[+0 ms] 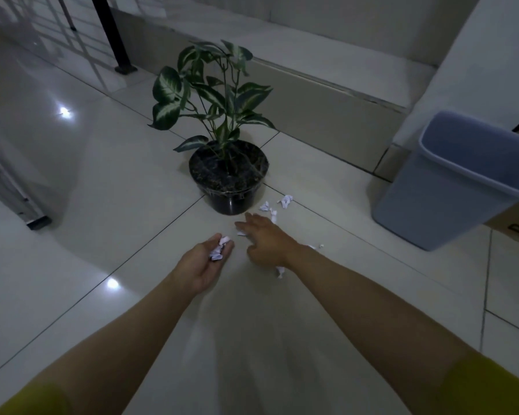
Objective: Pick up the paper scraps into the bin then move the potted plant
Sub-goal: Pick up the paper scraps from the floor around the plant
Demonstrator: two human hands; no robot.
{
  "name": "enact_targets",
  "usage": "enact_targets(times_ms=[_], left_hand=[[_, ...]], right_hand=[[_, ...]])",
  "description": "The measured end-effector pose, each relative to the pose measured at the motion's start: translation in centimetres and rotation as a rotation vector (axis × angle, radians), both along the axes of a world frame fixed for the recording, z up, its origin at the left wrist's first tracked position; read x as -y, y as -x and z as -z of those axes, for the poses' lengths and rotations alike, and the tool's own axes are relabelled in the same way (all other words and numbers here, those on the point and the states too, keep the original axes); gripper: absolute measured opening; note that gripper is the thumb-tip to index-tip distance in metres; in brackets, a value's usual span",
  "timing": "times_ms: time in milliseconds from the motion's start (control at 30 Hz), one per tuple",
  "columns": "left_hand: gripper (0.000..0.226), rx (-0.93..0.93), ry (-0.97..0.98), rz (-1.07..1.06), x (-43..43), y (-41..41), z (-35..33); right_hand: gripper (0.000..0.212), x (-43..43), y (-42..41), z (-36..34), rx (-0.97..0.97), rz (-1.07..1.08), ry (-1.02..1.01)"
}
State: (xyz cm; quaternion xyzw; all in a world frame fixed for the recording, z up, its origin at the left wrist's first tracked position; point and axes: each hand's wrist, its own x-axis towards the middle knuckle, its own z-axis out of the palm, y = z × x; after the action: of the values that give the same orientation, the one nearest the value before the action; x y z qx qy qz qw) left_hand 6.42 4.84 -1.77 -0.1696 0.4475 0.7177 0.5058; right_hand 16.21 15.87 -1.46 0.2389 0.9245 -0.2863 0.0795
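Beside the scraps [284,201] — an open-topped bin [450,187], contents unseen.

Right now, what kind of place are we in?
Probably an indoor hallway or landing: a shiny tiled floor, a black railing post at the back, and a grey bin beside the potted plant.

Indoor hallway: glossy tiled floor [72,163]
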Motion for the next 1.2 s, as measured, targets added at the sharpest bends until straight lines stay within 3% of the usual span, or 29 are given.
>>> enact_targets(times_ms=[167,600,700,800,867,967,1200], left_hand=[[0.041,-0.006,0.015,-0.019,0.4,0.4,0.1],[0.04,-0.019,0.009,0.008,0.5,-0.6,-0.6],[0.039,-0.01,-0.013,0.022,0.4,-0.8,-1.1],[0.038,0.01,-0.065,0.04,0.2,-1.1,-1.8],[0.034,0.032,-0.121,0.065,0.1,-1.5,-2.6],[0.037,-0.001,-0.242,0.135,0.0,-1.7,-3.5],[0.037,0.022,-0.332,0.176,-0.8,-2.4,-4.5]], right_hand=[[0.068,0.8,-0.6,1.1,0.192,-0.218,-0.123],[0.036,1.8,-2.9,1.5,0.057,-0.29,-0.447],[0.035,1.3,-2.0,0.0,-0.104,-0.156,-0.349],[0.028,1.3,-1.0,-2.7,-0.471,0.2,-0.118],[0.024,2.0,-0.7,-4.1,-0.648,0.31,-0.006],[0.022,3.3,-0.8,-5.1,-0.664,0.255,0.048],[0.016,4.4,-2.0,-4.6,-0.637,0.109,-0.103]])
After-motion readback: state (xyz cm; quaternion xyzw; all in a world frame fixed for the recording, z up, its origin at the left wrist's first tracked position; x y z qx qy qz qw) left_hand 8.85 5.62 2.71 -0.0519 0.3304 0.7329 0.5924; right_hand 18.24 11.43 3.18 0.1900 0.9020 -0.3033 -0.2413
